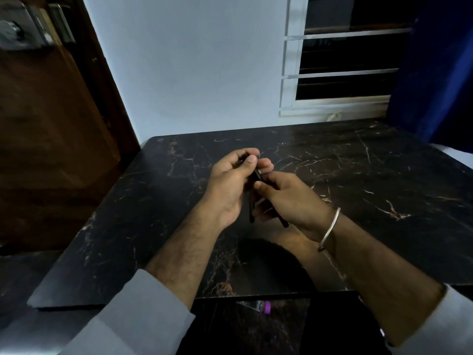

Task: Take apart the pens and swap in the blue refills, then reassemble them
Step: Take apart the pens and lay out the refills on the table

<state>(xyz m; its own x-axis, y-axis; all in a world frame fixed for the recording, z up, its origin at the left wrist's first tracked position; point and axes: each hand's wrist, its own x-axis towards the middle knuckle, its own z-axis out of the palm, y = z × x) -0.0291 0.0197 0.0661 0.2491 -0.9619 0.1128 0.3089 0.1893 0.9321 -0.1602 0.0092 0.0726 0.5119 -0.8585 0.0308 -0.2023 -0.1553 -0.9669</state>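
Both my hands are raised together over the middle of the dark marble table point(358, 175). My left hand point(230, 183) curls its fingers and thumb round the upper part of a black pen point(256, 174). My right hand point(286, 198) grips black pen pieces too, and a dark end point(283, 222) sticks out below its palm. Another dark pen end point(251, 213) hangs down between the two palms. How many pens or parts are held I cannot tell in the dim light. No blue refill shows.
The table meets a pale wall at the back. A brown wooden door point(51, 137) stands at the left, a barred window point(345, 60) and a blue curtain point(435, 73) at the right. A small purple-capped item point(267, 307) lies below the table's near edge.
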